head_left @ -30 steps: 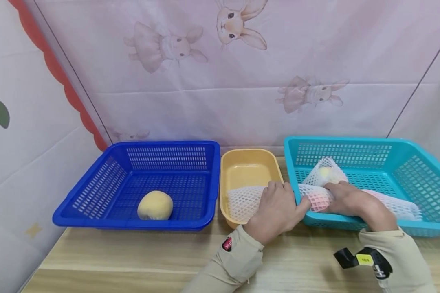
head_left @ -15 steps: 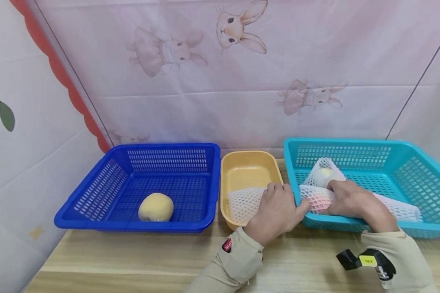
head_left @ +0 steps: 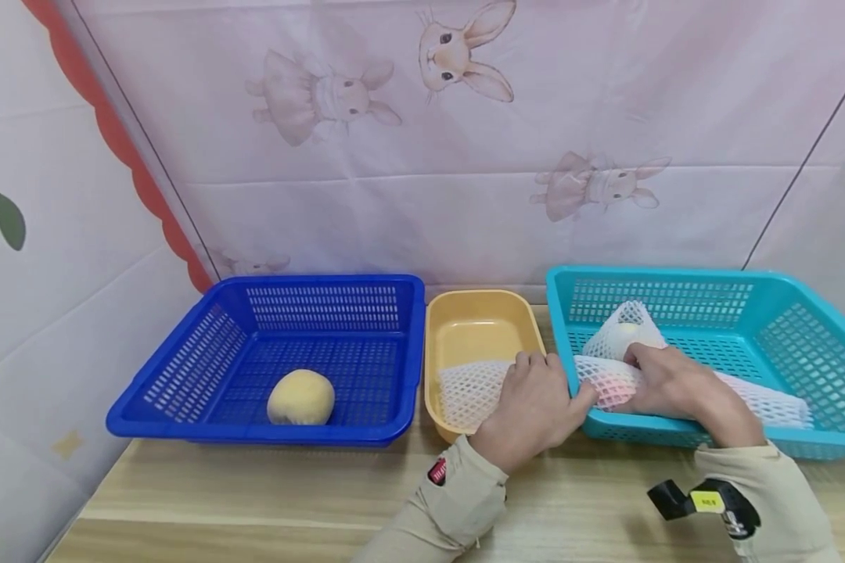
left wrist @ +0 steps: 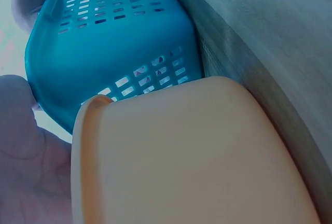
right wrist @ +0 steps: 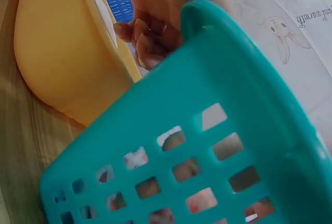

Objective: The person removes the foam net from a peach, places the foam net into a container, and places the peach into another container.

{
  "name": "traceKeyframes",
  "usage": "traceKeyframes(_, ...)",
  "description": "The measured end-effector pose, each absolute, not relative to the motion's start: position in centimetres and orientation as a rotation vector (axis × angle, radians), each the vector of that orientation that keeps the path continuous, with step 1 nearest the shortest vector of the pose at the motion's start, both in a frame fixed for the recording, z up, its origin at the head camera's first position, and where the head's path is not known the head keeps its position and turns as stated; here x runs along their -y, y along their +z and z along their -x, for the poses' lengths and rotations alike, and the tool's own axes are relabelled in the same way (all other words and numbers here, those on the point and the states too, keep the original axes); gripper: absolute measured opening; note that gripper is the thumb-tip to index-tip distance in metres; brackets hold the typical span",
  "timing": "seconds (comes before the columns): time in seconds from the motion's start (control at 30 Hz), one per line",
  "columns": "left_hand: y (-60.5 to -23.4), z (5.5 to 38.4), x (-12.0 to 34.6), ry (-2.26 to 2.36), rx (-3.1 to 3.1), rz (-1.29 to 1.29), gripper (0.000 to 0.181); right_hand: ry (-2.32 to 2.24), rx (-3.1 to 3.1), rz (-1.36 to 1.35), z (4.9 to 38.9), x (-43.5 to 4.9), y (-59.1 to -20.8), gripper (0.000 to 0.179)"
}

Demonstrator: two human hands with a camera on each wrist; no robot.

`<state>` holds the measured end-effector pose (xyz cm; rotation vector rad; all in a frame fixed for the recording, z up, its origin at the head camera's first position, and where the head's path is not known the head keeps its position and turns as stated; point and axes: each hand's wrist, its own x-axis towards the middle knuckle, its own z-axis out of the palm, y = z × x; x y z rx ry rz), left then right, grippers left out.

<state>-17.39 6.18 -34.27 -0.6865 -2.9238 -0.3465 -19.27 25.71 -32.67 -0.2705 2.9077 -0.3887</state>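
In the head view my right hand (head_left: 672, 385) reaches into the teal basket (head_left: 662, 274) and grips a pink round fruit in a white foam net (head_left: 611, 389). Just behind it lies a yellowish fruit in another foam net (head_left: 621, 336). My left hand (head_left: 526, 408) hangs over the yellow tray (head_left: 482, 295), its thumb across the teal basket's left rim, close by the pink fruit. Its fingers (right wrist: 148, 40) look loosely curled in the right wrist view, with nothing visible in them. Inside the tray, a foam net (head_left: 470, 391) is partly hidden by that hand.
A blue basket (head_left: 327, 283) stands at the left, with one bare yellow fruit (head_left: 301, 397) inside. More white foam netting (head_left: 771, 403) lies at the teal basket's front right. Behind everything rises a rabbit-print wall covering (head_left: 465, 227). Wooden table (head_left: 282, 500) runs along the front.
Both hands stay almost where they were, the right one shifting only slightly on the netted pink fruit. The head view has tilted a little.
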Motion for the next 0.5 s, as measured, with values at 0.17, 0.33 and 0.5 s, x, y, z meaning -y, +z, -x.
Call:
traceKeyframes(0.17, -34.2, 17.4, -6.1, -0.36, 2.925, 0.691, 0.049, -0.38, -2.914, 0.301, 19.2, -25.7, -32.6, 0.088)
traceKeyframes(0.33, -34.2, 17.3, -6.0, -0.348, 2.926, 0.705, 0.054, -0.39, -2.951, 0.328, 18.8, -25.9, -32.1, 0.093)
traceKeyframes(0.5, -34.1, 17.1, -6.0, -0.407, 2.987, 0.694, 0.064, -0.395, -2.998, 0.309, 18.2, -26.2, -31.4, 0.092)
